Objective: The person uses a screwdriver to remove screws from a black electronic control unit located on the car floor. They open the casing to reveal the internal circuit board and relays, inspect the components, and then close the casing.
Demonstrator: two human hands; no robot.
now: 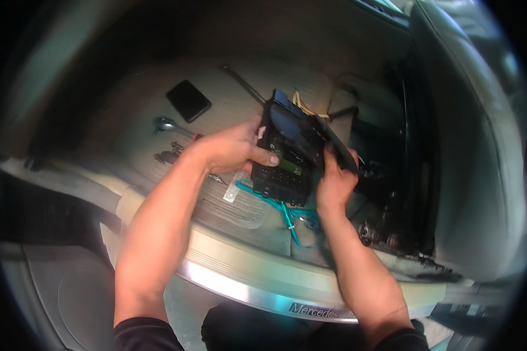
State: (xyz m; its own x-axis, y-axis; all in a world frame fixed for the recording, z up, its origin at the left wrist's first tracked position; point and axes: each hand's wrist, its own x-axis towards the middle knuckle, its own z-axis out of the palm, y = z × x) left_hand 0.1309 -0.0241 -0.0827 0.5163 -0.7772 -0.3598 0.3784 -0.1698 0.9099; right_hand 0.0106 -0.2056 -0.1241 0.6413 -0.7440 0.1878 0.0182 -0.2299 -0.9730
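My left hand point(234, 146) grips the left side of a black plastic electronic module point(278, 178), its thumb pressed on the top face. A strip of green circuit board point(290, 167) shows in the middle of this module. On the right, my right hand point(337, 181) is closed around a dark flat panel point(338, 143), tilted up along the module's right side. Whether panel and module are joined cannot be made out. Both are held above the car floor. The fingers under the module are mostly hidden.
On the carpet point(129, 111) lie a black flat rectangular device point(188, 100), a ratchet wrench point(168, 124), small metal parts point(168, 155) and a teal cord point(288, 222). A yellow strip point(307, 106) is behind the module. The door sill point(246, 281) crosses in front; a seat point(474, 128) stands right.
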